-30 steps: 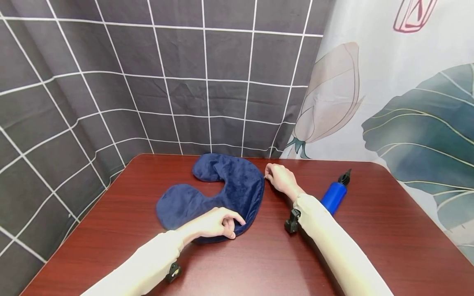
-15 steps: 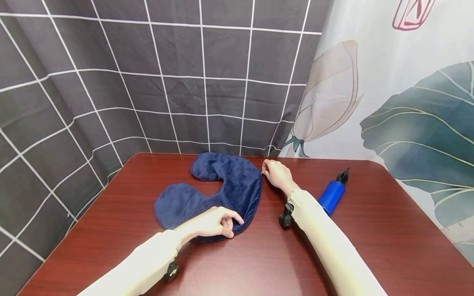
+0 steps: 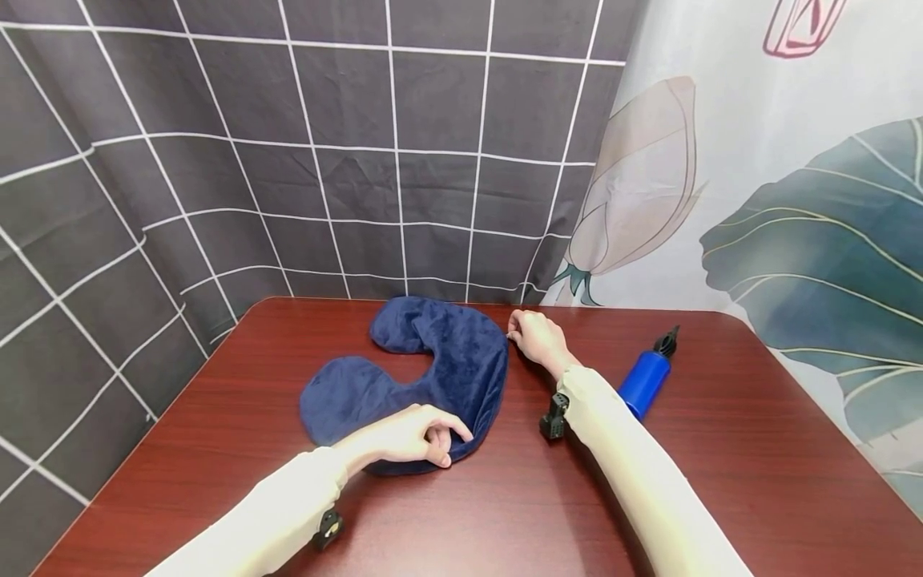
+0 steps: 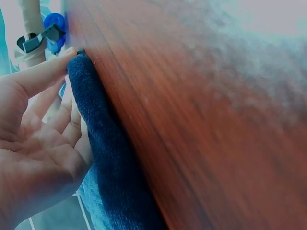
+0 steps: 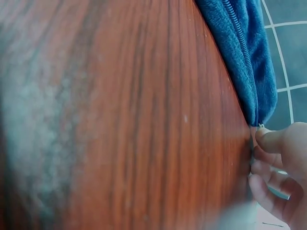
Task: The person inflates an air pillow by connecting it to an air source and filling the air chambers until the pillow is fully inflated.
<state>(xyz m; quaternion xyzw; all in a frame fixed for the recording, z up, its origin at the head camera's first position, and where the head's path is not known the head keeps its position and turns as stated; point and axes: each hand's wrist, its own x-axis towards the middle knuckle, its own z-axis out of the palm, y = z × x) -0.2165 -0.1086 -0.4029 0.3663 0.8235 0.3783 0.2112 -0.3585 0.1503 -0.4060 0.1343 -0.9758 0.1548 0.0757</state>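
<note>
A navy plush U-shaped neck pillow [image 3: 461, 353], looking flat, lies on the table with its opening to the left. My left hand [image 3: 414, 433] lies over its near end and holds the edge, the thumb at the seam and the index finger stretched across the fabric. In the left wrist view the pillow edge [image 4: 103, 124] runs between thumb and fingers. At the pillow's right rim my right hand [image 3: 539, 336] pinches a small zipper pull [image 5: 260, 126] between thumb and index finger. The zipper [image 5: 242, 43] runs along the seam away from it.
A blue hand pump [image 3: 645, 383] with a black nozzle lies right of the pillow, partly behind the right sleeve. The reddish-brown wooden table [image 3: 505, 521] backs onto a dark grid-patterned curtain [image 3: 360, 184] and a white floral one [image 3: 743, 160].
My right hand and forearm have shifted slightly left and away along the pillow's rim. My left hand keeps its place on the pillow.
</note>
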